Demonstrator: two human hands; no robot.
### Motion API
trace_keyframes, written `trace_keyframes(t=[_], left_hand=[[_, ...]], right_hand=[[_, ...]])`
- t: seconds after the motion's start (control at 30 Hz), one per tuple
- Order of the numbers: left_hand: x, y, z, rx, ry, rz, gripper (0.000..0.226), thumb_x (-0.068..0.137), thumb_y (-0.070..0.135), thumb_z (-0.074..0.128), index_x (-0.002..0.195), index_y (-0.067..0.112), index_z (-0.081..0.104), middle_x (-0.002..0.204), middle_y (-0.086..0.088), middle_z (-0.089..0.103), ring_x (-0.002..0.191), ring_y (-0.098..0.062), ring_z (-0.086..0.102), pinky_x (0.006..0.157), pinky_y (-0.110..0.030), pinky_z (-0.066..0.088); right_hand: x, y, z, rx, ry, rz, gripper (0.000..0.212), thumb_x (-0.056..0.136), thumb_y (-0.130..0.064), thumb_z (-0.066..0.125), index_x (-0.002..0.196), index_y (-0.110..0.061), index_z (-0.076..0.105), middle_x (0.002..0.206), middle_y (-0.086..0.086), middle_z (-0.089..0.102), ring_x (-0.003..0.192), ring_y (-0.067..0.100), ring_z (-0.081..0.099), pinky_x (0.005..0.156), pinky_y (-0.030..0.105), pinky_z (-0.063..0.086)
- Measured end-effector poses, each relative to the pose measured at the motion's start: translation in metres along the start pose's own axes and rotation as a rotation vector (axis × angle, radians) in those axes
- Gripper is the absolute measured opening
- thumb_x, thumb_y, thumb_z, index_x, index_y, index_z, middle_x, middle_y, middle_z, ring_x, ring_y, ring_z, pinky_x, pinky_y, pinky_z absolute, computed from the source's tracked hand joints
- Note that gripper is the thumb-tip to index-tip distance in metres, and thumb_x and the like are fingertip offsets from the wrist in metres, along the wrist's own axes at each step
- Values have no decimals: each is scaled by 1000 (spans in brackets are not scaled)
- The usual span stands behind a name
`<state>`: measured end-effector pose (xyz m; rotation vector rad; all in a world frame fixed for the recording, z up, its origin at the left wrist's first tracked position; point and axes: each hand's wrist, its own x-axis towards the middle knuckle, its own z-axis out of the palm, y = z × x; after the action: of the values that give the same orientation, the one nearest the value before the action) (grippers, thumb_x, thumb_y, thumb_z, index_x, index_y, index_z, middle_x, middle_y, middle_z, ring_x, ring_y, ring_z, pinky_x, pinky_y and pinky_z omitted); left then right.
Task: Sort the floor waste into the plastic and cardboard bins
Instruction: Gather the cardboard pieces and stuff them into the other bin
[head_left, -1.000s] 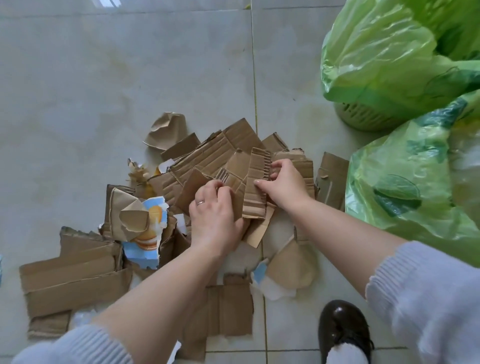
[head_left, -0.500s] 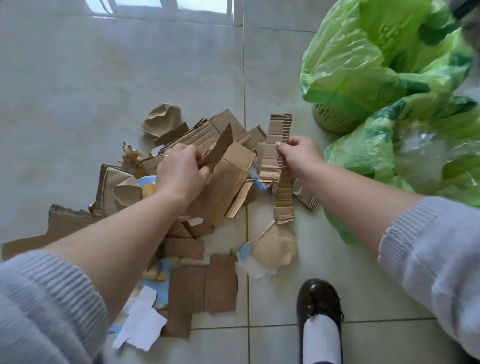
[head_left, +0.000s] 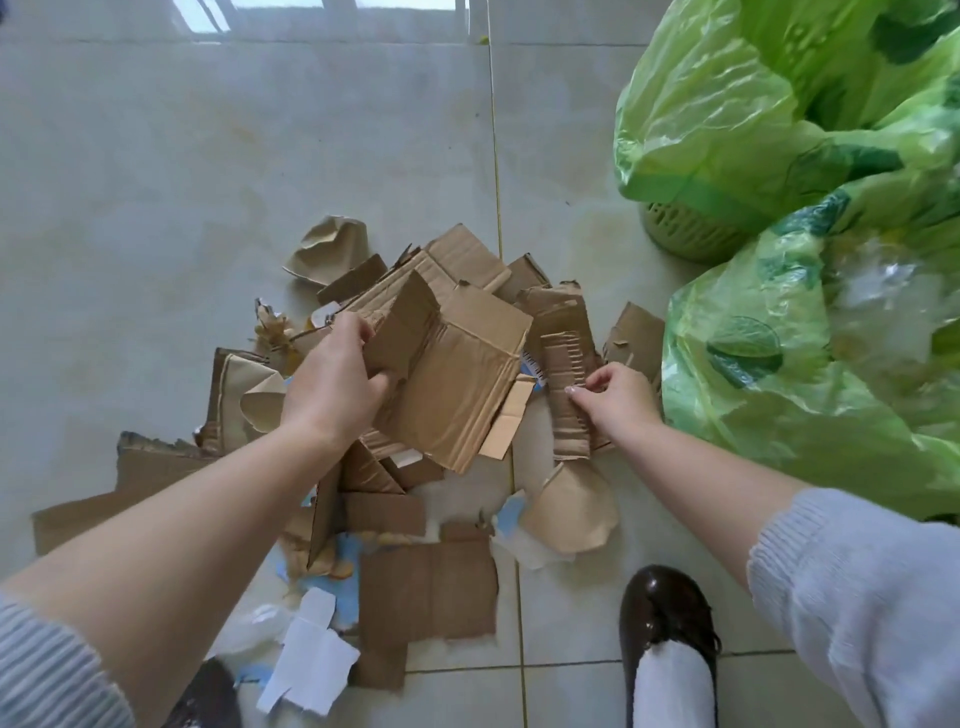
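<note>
The left hand (head_left: 335, 387) grips a stack of brown cardboard pieces (head_left: 457, 384), its fingers (head_left: 358, 327) curled over the stack's upper left edge and the thumb tucked underneath, so the largest folded sheet juts out to the right of the hand, tilted and raised above the heap. The right hand (head_left: 621, 397) pinches a long corrugated strip (head_left: 566, 384) between thumb and curled fingers at about the strip's middle; the strip runs upright from the hand's left side, its ribbed face showing above and its lower end hanging down over a rounded tan paper scrap (head_left: 571, 506). Below both hands the remaining cardboard heap (head_left: 426, 582) lies spread on the tiled floor (head_left: 156, 182), mixed with white paper scraps (head_left: 311, 670) and bits of blue-printed card; a crumpled tan piece (head_left: 332, 249) sits at the heap's far edge. To the right, near the right hand, stand two bins lined with green plastic bags: the farther bin (head_left: 680, 234) shows only a slice of its ribbed base under the bag, and the nearer bag (head_left: 779, 374) hides its bin completely, with pale contents inside too blurred to make out. Which bin takes which waste cannot be told. Both forearms partly cover the heap, and a dark shoe (head_left: 665, 618) stands just right of it.
</note>
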<state>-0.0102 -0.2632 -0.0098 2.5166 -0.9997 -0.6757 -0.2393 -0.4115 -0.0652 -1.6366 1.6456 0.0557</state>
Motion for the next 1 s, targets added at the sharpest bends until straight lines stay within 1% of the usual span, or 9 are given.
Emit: trace_keyframes(t=[0.17, 0.2, 0.27, 0.33, 0.47, 0.6, 0.73, 0.9, 1.0], left_hand=[[11, -1, -11, -116, -127, -59, 61, 75, 19, 69, 127, 26, 38, 95, 2, 56, 84, -19, 55, 70, -30, 43], [14, 1, -14, -156, -182, -76, 53, 76, 18, 68, 123, 27, 47, 93, 3, 61, 80, -16, 59, 66, -28, 45], [20, 3, -19, -227, -299, -105, 22, 77, 20, 65, 94, 33, 66, 78, 6, 69, 66, -12, 63, 52, -22, 48], [24, 4, -23, -263, -379, -137, 12, 78, 24, 65, 77, 35, 68, 62, 7, 69, 51, -9, 62, 43, -22, 49], [30, 0, -30, -347, -427, -144, 11, 78, 31, 67, 79, 42, 67, 61, 7, 69, 47, -8, 63, 44, -27, 51], [41, -6, -42, -420, -357, -151, 9, 81, 29, 68, 81, 38, 67, 69, 1, 71, 56, -20, 67, 50, -35, 55], [63, -4, -45, -245, -325, -69, 12, 81, 22, 67, 93, 24, 67, 67, 3, 64, 52, -10, 58, 48, -22, 45], [76, 3, -28, 36, -335, 57, 21, 82, 23, 65, 102, 20, 65, 91, -1, 69, 85, -20, 63, 76, -34, 51], [80, 3, -19, 148, -235, 128, 20, 80, 26, 66, 98, 18, 65, 97, 2, 60, 89, -20, 56, 73, -30, 43]], right_hand=[[2, -9, 5, 30, 2, -34, 24, 78, -23, 72, 85, -17, 51, 80, -4, 54, 80, 17, 50, 62, 26, 32], [2, -10, 3, 70, 10, -33, 27, 78, -22, 72, 92, -16, 50, 80, -6, 51, 79, 16, 49, 61, 26, 32], [0, -10, -4, 161, 26, -34, 38, 80, -18, 70, 111, -14, 48, 84, -7, 51, 76, 12, 50, 61, 19, 34], [-2, -9, -12, 194, 35, -52, 40, 82, -17, 67, 118, -12, 51, 91, -6, 56, 81, 11, 54, 66, 15, 36], [-4, -4, -30, 271, 89, -86, 4, 87, -20, 60, 88, -16, 61, 84, 1, 63, 76, 18, 57, 59, 22, 40], [1, -6, -38, 236, 69, -73, 19, 88, -28, 58, 80, -10, 58, 80, 6, 61, 72, 20, 53, 55, 24, 35], [12, -22, -37, 149, -6, -147, 22, 87, -28, 61, 68, -17, 57, 71, 0, 60, 72, 21, 54, 56, 26, 35], [22, -36, -20, -90, 12, -245, 21, 82, -32, 67, 88, -12, 69, 88, 9, 69, 84, 28, 61, 62, 27, 35], [23, -39, -15, -167, 71, -260, 23, 80, -34, 68, 88, -12, 66, 96, 11, 65, 89, 30, 58, 64, 27, 31]])
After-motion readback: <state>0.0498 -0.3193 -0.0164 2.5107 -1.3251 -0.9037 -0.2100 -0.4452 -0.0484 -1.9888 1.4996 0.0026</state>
